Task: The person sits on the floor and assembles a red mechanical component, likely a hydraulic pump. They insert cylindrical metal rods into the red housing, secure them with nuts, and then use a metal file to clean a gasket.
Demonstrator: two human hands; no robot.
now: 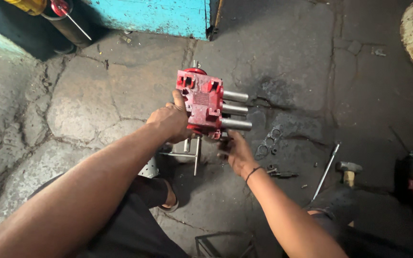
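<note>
Both hands grip red valve block (202, 102) | left hand (170, 122) on side | right hand (235, 152) beneath

Open cracked floor (87, 100) is left free across the left and upper centre of the frame. Passage at lower right is crowded by loose rings (268, 142), a thin rod (326, 171) and a hammer (347, 171). The upper edge is closed off by a blue painted wall (154, 16). A metal frame (190, 153) is seen just below the red valve block (201, 102).
</note>
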